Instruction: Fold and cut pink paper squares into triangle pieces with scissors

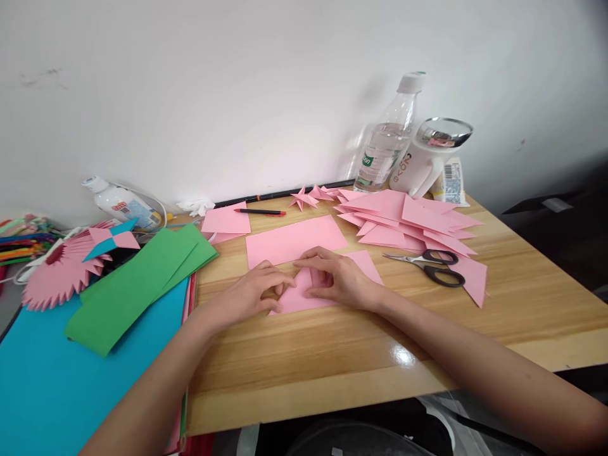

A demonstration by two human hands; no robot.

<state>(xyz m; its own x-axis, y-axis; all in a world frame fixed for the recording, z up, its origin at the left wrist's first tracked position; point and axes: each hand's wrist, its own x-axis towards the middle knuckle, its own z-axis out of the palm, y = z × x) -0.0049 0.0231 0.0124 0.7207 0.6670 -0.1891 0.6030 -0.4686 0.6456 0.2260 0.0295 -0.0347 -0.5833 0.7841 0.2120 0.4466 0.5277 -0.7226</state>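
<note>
A pink paper strip (pixel 367 265) lies on the wooden table, its left part folded over between my hands. My left hand (pixel 256 290) pinches the strip's left end, thumb near the lower corner. Bent over the folded part, my right hand (pixel 339 278) holds the paper between thumb and fingers. Just behind is a flat pink sheet (pixel 297 239). Scissors (pixel 434 263) with black handles rest right of my right hand, beside a pink folded piece (pixel 470 278).
Folded pink papers (pixel 403 218) are piled at the back right, before a water bottle (pixel 387 142) and a white mug (pixel 422 161). Pink stars (pixel 304 198) and a pen (pixel 261 212) lie near the wall. Green strips (pixel 133 291) rest on blue paper (pixel 71 380) at left.
</note>
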